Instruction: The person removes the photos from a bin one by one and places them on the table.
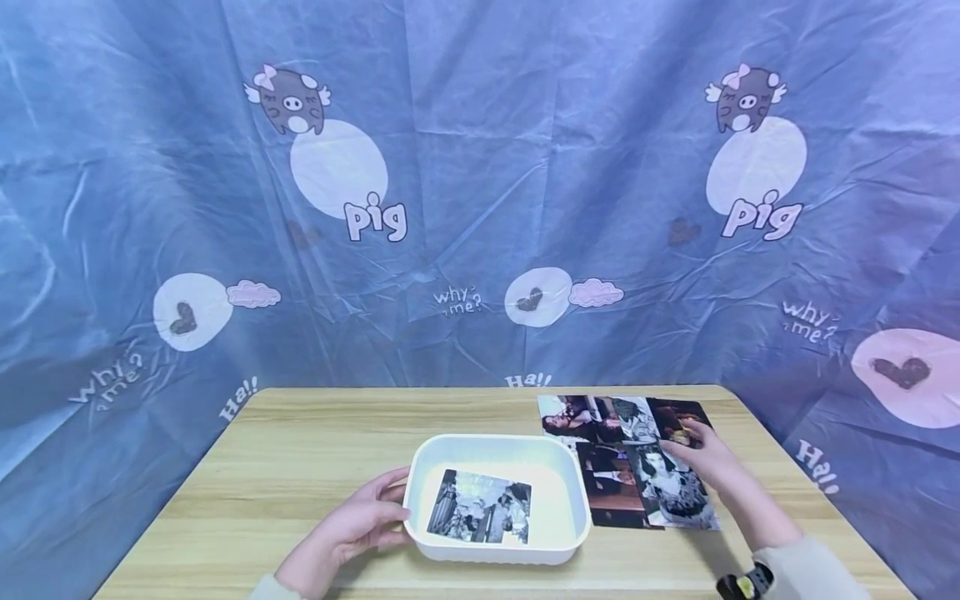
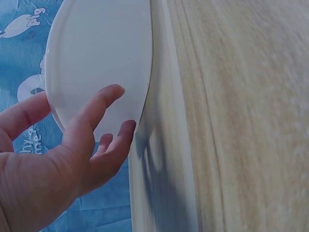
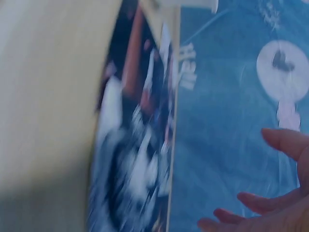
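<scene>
A white plastic bin [image 1: 502, 553] with rounded corners stands at the table's front middle, and a black-and-white photo [image 1: 480, 508] lies flat inside it. My left hand [image 1: 371, 510] rests at the bin's left end. In the left wrist view its spread fingers [image 2: 99, 106] lie against the outer wall. To the bin's right, several photos are laid out in two rows, among them a black-and-white portrait [image 1: 670, 492] and a dark colour photo [image 1: 611, 479]. Above the right-hand ones hovers my right hand [image 1: 705, 454], fingers loosely spread, holding nothing.
The wood-grain table [image 1: 300, 450] ends at a blue curtain [image 1: 480, 167] printed with pigs and words, which hangs behind it and along both sides. A dark watch [image 1: 746, 582] is on the right wrist, below the sleeve.
</scene>
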{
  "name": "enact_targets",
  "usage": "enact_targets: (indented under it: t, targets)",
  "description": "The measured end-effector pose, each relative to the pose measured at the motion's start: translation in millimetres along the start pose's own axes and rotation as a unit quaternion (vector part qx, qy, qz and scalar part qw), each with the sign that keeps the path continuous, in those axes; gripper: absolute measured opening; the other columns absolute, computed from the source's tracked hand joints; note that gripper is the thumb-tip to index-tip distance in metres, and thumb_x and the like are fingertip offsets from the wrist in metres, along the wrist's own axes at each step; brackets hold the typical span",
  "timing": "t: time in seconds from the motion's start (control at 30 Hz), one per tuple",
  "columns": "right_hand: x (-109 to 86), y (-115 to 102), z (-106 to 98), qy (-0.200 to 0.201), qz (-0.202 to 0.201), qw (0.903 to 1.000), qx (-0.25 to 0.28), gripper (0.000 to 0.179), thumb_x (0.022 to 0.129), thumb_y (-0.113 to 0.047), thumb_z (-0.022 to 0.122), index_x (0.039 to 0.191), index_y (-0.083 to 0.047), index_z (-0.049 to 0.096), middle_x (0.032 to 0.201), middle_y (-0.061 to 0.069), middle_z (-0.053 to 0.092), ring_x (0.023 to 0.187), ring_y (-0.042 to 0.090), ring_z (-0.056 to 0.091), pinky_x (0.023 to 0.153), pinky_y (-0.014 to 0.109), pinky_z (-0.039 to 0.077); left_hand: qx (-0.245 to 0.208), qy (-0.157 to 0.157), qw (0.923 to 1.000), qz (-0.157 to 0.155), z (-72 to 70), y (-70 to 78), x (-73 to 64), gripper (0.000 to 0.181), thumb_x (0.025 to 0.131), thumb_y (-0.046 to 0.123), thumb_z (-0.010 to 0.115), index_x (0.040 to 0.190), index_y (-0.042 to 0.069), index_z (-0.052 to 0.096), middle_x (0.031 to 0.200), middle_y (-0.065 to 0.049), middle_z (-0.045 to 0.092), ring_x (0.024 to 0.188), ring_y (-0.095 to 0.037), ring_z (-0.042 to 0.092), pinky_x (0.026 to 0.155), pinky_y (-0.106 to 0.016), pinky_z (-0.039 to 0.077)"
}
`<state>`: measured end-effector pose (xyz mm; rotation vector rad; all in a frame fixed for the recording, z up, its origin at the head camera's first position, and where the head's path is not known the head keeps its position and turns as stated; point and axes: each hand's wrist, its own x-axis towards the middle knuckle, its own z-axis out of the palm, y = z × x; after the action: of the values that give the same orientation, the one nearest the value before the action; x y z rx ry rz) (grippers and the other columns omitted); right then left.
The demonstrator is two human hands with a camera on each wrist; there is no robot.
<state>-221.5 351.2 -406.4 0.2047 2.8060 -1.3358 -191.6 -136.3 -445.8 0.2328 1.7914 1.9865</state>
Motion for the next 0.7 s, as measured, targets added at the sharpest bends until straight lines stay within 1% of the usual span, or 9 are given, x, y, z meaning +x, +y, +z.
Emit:
enact_targets:
  t: [0.1, 0.2, 0.23, 0.37, 0.47, 0.6, 0.7]
  targets:
    - [5.3, -22, 16, -0.012, -0.019, 0.9996, 0.018, 0.080, 0.094, -0.027, 0.059, 0.148, 0.012, 0.013, 0.150, 0.040, 0.016, 0.137, 0.055, 0.019, 0.116, 0.063, 0.026, 0.000, 0.001, 1.0000, 0.000, -0.2, -0.1, -0.8, 0.083, 0.082, -0.006, 0.055, 0.148, -0.012, 0.007, 0.150, -0.040, 0.017, 0.109, -0.039, 0.062, 0.087, -0.046, 0.060]
    - [9.8, -41, 38, -0.020, -0.037, 0.9983, 0.041, 0.081, 0.093, -0.029, 0.062, 0.149, 0.007, 0.016, 0.152, 0.036, 0.018, 0.139, 0.053, 0.021, 0.116, 0.062, 0.028, 0.002, 0.000, 1.0000, 0.002, -0.5, -0.2, -1.4, 0.082, 0.082, -0.006, 0.055, 0.148, -0.012, 0.007, 0.150, -0.040, 0.017, 0.110, -0.039, 0.061, 0.088, -0.047, 0.059]
    - [11.1, -46, 46, -0.018, -0.048, 0.9974, 0.050, 0.081, 0.092, -0.028, 0.063, 0.149, 0.006, 0.018, 0.152, 0.035, 0.020, 0.138, 0.052, 0.023, 0.116, 0.060, 0.029, 0.002, -0.001, 1.0000, 0.002, -0.3, -0.4, -1.2, 0.082, 0.082, -0.006, 0.055, 0.148, -0.012, 0.007, 0.150, -0.040, 0.017, 0.110, -0.040, 0.061, 0.088, -0.047, 0.059]
    - [14.5, -65, 76, -0.031, -0.099, 0.9889, 0.106, 0.075, 0.089, -0.019, 0.067, 0.147, 0.004, 0.027, 0.150, 0.032, 0.030, 0.136, 0.049, 0.033, 0.114, 0.056, 0.036, -0.001, -0.003, 1.0000, 0.002, 0.2, -1.6, -0.9, 0.082, 0.082, -0.007, 0.055, 0.148, -0.012, 0.007, 0.150, -0.040, 0.016, 0.111, -0.040, 0.061, 0.089, -0.048, 0.059]
    - [14.5, -76, 95, -0.047, -0.127, 0.9822, 0.130, 0.070, 0.088, -0.015, 0.069, 0.146, 0.001, 0.033, 0.148, 0.029, 0.036, 0.134, 0.047, 0.038, 0.112, 0.054, 0.041, -0.004, -0.007, 1.0000, 0.002, 0.4, -2.0, -0.6, 0.082, 0.082, -0.007, 0.055, 0.148, -0.012, 0.006, 0.150, -0.040, 0.015, 0.112, -0.041, 0.060, 0.090, -0.049, 0.058]
    - [13.1, -87, 116, -0.076, -0.152, 0.9764, 0.133, 0.062, 0.086, -0.015, 0.071, 0.140, 0.000, 0.044, 0.142, 0.025, 0.047, 0.130, 0.043, 0.045, 0.107, 0.050, 0.047, -0.003, -0.010, 0.9999, 0.002, 0.2, -1.2, -0.9, 0.081, 0.083, -0.006, 0.055, 0.149, -0.011, 0.007, 0.151, -0.039, 0.014, 0.114, -0.042, 0.059, 0.091, -0.049, 0.058]
    - [11.2, -94, 129, -0.112, -0.185, 0.9677, 0.129, 0.058, 0.084, -0.014, 0.073, 0.134, 0.004, 0.050, 0.137, 0.025, 0.053, 0.125, 0.044, 0.049, 0.103, 0.048, 0.051, -0.001, -0.009, 1.0000, 0.001, -0.1, -0.2, -1.6, 0.081, 0.083, -0.006, 0.054, 0.149, -0.010, 0.007, 0.151, -0.039, 0.014, 0.114, -0.041, 0.059, 0.091, -0.050, 0.057]
